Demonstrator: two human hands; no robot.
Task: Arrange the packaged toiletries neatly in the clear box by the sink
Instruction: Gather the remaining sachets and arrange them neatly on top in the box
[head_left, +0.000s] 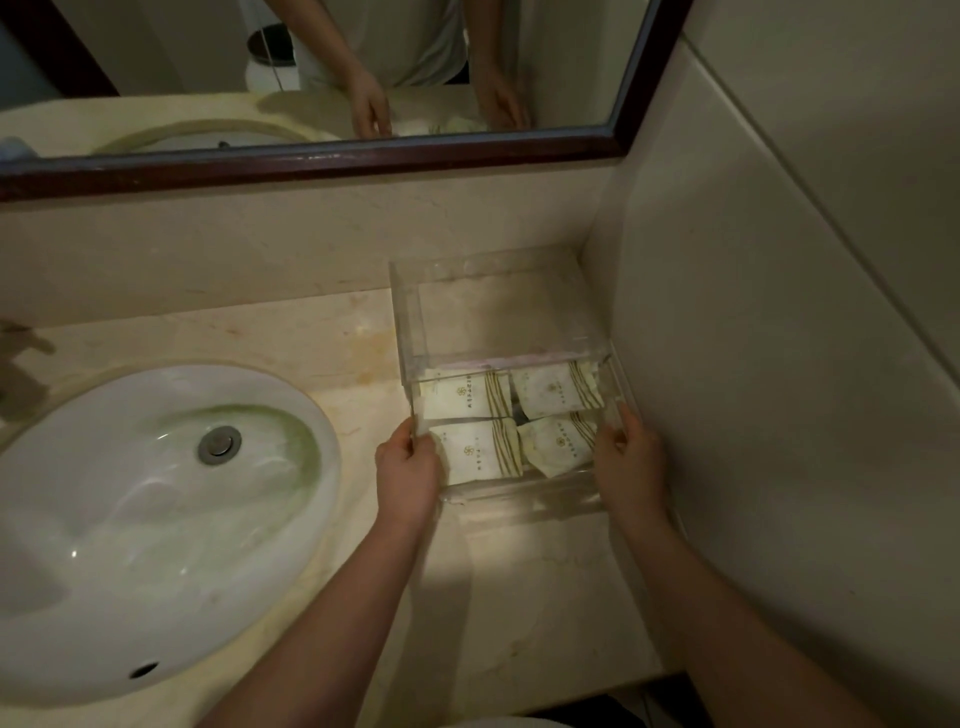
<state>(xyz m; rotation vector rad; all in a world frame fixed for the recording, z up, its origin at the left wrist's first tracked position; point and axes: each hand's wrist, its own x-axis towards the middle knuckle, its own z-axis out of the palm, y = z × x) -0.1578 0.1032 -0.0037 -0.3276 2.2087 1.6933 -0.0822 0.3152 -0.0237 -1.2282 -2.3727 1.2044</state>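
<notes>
Two bare forearms reached in from the near edge of the pale marble counter (545, 597). At their ends, the left grip (410, 467) was clenched on the front left corner of a transparent plastic drawer (519, 498), thumb hooked over its side wall. The right grip (631, 462) clasped the drawer's right wall, fingers curled over the rim. The drawer stood pulled toward the near edge from the bottom of a clear acrylic box (410, 312), which sat in the counter's far right corner against the tiled wall. Four white sealed toiletry packets with gold stripes lay flat in the drawer, two by two: the far-left packet (462, 397), the far-right packet (553, 389), the near-left packet (478, 452) and the near-right packet (558, 441), the last lying askew. A white oval sink (130, 519) with a metal drain (219, 444) filled the counter's left part. A dark-framed mirror (311, 166) hung above the far edge.
</notes>
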